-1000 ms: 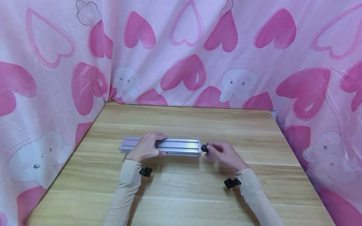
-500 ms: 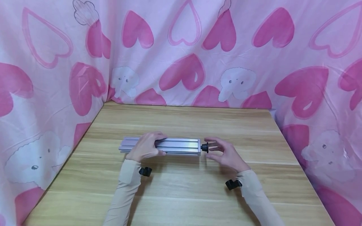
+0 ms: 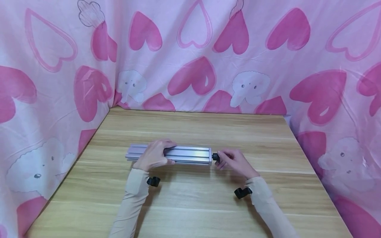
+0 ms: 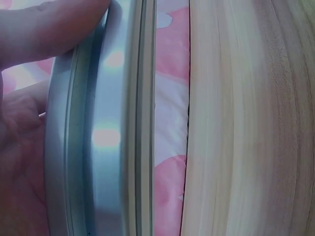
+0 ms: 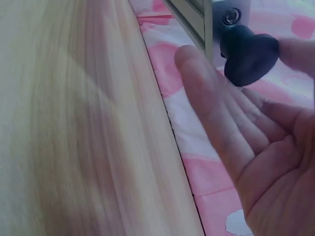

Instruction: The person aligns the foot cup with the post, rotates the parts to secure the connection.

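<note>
A silver aluminium profile (image 3: 190, 154) with long grooves lies crosswise above the wooden table in the head view. My left hand (image 3: 153, 153) grips it left of its middle, thumb on the near side and fingers over the top. From the profile's right end plate sticks a black knob (image 3: 215, 156) with a round flange, seen closer in the right wrist view as a knob (image 5: 252, 59) beside a screw (image 5: 231, 16). My right hand (image 3: 235, 161) pinches the knob at its flange, some fingers stretched below it. How deep the knob's stem sits is hidden.
The light wooden table (image 3: 190, 205) reaches back to a pink curtain (image 3: 190, 49) with hearts and cartoon animals. More curtain hangs along the left and right edges. Black mounts (image 3: 242, 192) are strapped at both wrists.
My right hand held the knob one second ago, spread off it half a second ago, and now has its fingers back on it. The left hand and profile stay nearly still.
</note>
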The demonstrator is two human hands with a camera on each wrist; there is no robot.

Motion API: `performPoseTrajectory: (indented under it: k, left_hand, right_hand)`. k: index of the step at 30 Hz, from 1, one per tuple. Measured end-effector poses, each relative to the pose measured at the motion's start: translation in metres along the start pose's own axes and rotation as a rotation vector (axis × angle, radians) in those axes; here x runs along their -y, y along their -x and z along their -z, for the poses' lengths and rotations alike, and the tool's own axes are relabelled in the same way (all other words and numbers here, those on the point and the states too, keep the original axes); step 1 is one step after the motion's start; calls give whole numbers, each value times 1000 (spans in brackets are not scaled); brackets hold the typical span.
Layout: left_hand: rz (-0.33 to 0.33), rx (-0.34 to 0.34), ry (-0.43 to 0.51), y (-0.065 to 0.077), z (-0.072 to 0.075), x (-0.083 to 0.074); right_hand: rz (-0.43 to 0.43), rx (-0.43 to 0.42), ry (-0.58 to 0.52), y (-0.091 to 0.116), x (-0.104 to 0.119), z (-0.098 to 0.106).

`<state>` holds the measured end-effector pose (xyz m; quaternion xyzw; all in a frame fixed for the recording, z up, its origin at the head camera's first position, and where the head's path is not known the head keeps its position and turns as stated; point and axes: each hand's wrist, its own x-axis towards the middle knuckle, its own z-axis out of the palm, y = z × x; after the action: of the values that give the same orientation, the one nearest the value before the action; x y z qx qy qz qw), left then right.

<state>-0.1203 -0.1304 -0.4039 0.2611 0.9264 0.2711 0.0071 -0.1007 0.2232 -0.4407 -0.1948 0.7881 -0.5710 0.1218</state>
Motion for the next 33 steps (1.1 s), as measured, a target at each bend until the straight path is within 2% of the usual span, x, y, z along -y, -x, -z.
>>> performPoseTrajectory:
  k: [2, 6, 9, 13, 16, 18, 25, 30, 32, 33]
  left_hand:
    - [0, 4, 0, 0, -1, 0]
    - [6, 8, 9, 0, -1, 1]
    - [13, 9, 23, 0, -1, 1]
    - [19, 14, 43, 0, 1, 2]
    - [10, 17, 49, 0, 2, 3]
    - [3, 17, 51, 0, 1, 3]
    - [-8, 3, 27, 2, -1, 3]
    - [-13, 3, 27, 2, -1, 2]
    - [-7, 6, 40, 2, -1, 1]
    - [-5, 8, 47, 2, 0, 1]
  right_hand:
    - [-16, 22, -28, 0, 0, 0]
    - [-9, -32, 99, 6, 1, 0]
    - [62, -82, 165, 11, 3, 0]
    - [183, -92, 177, 10, 5, -1]
    - [208, -102, 197, 9, 4, -2]
    - [191, -106, 192, 9, 4, -2]
    - [-22, -76, 134, 8, 2, 0]
    - [-66, 28, -2, 5, 1, 1]
    - [-65, 41, -17, 5, 1, 0]
    - [-55, 24, 19, 5, 1, 0]
